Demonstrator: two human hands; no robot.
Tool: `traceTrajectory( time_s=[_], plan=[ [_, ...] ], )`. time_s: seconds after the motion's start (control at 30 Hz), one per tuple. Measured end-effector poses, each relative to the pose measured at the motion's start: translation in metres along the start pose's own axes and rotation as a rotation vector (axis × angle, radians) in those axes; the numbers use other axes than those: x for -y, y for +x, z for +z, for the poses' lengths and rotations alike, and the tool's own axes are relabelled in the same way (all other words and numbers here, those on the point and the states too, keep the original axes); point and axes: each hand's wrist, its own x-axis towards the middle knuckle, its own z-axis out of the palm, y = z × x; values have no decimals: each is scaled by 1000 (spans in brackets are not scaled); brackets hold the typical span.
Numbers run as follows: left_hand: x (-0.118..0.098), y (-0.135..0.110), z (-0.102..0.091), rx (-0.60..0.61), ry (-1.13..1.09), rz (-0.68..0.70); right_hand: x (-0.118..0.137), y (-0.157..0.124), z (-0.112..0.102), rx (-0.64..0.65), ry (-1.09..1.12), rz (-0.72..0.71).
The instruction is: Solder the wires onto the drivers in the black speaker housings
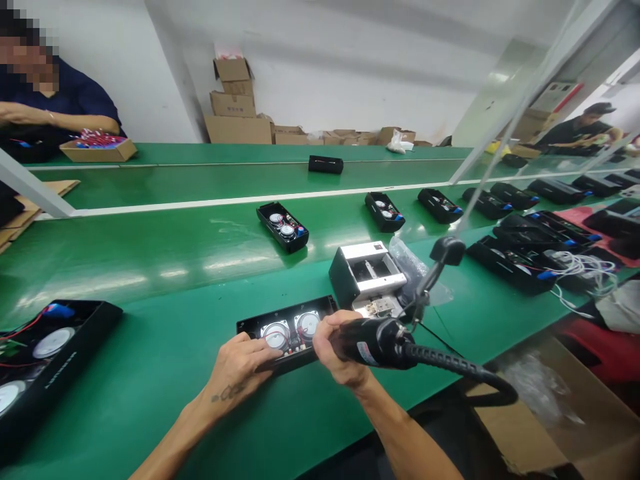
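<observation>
An open black speaker case (270, 321) with two round silver drivers lies on the green bench in front of me. My left hand (243, 367) rests on its near edge, fingers curled and pressing on the case. My right hand (336, 350) is wrapped round a black electric screwdriver (380, 342), tip pointed into the case by the right driver. A thick black cable (460, 368) runs from the tool to the right.
A silver and black screw feeder box (367, 273) stands behind the case. Another open case (40, 360) lies at the left, several more on the conveyor (283, 227) and at the right. A person sits at the far left; cardboard boxes (235, 110) line the wall.
</observation>
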Motion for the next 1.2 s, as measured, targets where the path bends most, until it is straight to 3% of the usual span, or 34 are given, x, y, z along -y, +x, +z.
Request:
traceTrajectory(
  time_s=[0.1, 0.23, 0.37, 0.47, 0.57, 0.67, 0.8, 0.97, 1.07, 1.2],
  plan=[
    [0, -1, 0, -35, 16, 2, 6, 2, 7, 12, -84, -123],
    [3, -2, 2, -100, 46, 25, 18, 5, -1, -86, -69, -59],
    [5, -3, 5, -108, 68, 49, 37, 24, -46, -398, 9, -106],
    [1, 0, 8, -137, 96, 38, 37, 42, -83, -595, -118, -156],
    [-5, 6, 12, -137, 104, 41, 22, 49, -104, -583, -233, -121],
    [-8, 11, 14, -129, 103, 33, 14, 46, -107, -514, -252, -49],
    [-11, 12, 17, -127, 79, -20, 25, 30, -81, -340, -14, 57],
    [-16, 14, 18, -39, 27, -177, 37, 13, -9, -181, 388, -10],
    [-21, 18, 15, -13, 4, -196, 35, 11, 28, -76, 438, -56],
    [-24, 21, 11, -24, -43, -179, 25, 13, 48, -1, 352, -49]
  ],
)
